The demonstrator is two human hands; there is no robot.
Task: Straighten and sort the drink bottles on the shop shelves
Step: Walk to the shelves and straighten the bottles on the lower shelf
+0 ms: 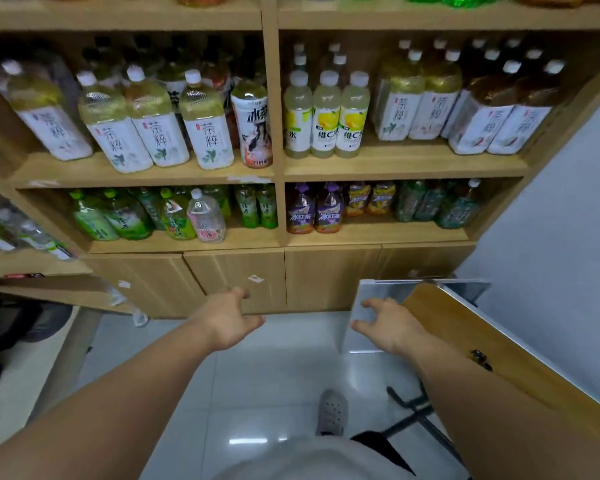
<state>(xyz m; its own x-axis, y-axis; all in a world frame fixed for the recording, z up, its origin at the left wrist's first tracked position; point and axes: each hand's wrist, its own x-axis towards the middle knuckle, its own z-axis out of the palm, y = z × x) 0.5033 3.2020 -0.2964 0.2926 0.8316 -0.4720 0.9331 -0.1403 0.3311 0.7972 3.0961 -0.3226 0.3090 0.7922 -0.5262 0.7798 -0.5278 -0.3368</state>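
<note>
Wooden shelves [271, 133] hold rows of drink bottles. The middle shelf's left bay has pale tea bottles with white labels [207, 123] and one tall iced-tea bottle with a picture label [253, 126]. Its right bay holds yellow vitamin-water bottles [326, 116] and more tea bottles [430, 98]. On the lower shelf stand green bottles [125, 216], a clear pink-labelled bottle [207, 218] among them, and purple iced-tea bottles [314, 209]. My left hand [227, 320] and my right hand [387, 325] hang in front of the cabinet doors, fingers relaxed, holding nothing.
Closed cabinet doors [236, 278] sit under the shelves. A wooden counter [499, 348] juts in at the right beside my right arm. A chair base [413, 410] and my shoe [331, 412] are on the glossy tiled floor. Another shelf unit [25, 261] stands at left.
</note>
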